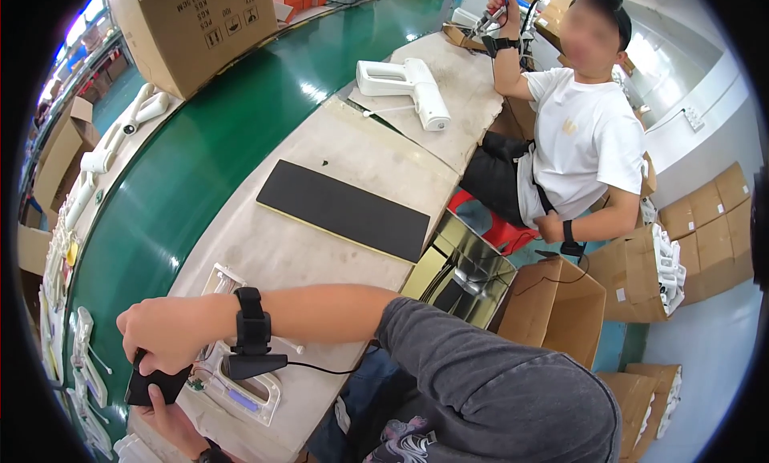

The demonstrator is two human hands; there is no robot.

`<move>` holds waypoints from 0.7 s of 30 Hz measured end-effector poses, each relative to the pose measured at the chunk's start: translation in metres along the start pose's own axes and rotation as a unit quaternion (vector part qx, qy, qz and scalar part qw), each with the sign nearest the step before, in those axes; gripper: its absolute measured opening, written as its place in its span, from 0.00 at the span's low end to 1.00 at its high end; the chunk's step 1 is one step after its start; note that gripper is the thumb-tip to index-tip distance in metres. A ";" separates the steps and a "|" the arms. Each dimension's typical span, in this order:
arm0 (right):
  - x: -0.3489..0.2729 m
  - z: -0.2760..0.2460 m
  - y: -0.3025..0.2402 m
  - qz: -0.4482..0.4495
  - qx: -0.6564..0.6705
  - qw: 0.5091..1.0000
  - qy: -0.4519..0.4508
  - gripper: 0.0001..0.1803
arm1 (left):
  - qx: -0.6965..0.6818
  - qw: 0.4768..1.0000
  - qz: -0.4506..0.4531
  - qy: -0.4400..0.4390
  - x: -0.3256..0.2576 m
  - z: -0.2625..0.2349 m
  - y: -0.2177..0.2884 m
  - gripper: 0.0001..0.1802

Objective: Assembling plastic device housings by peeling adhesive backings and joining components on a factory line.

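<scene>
Black flat piece (pixel 166 388) at 8 o'clock from view centre, over the desk (pixel 372 168) edge by the green conveyor belt (pixel 216 175). We've got both hands on it: right hand (pixel 164 335) grips from above, fingers curled on its upper edge; left hand (pixel 170 423) grips from below, thumb flat on the near face, other fingers mostly hidden. Two-point hold probably steadies it. Can't tell if it's foam or rigid.

White plastic shell half (pixel 272 400) at 7 o'clock, just beside our hands, hollow side up, so wiring looks reachable; our right wrist covers part. Black rectangular mat (pixel 344 211) lies flat near centre, likely leaving room around the shell. White gun-shaped device (pixel 424 94) on its side, near 1 o'clock.
</scene>
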State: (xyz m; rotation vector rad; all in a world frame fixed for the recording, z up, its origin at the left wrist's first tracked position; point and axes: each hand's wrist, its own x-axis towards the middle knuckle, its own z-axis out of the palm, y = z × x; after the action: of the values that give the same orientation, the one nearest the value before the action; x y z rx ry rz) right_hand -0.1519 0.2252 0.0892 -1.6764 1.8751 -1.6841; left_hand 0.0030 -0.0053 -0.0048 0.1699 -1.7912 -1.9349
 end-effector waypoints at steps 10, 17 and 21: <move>-0.001 -0.020 0.004 0.023 0.104 0.994 -0.023 0.11 | -0.053 0.998 0.006 -0.026 0.002 0.018 0.000 0.24; 0.011 -0.004 0.025 -0.016 0.094 0.995 -0.015 0.11 | -0.032 0.995 -0.061 0.070 -0.025 0.045 0.029 0.20; -0.003 -0.058 0.025 0.122 0.123 0.983 0.064 0.15 | -0.105 0.992 -0.048 0.046 0.000 0.083 0.036 0.20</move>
State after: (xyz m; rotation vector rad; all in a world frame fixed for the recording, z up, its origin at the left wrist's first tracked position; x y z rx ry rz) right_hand -0.2059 0.2582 0.0907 -1.2212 1.7514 -1.8659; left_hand -0.0219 0.0687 0.0402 0.2712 -1.5346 -2.1313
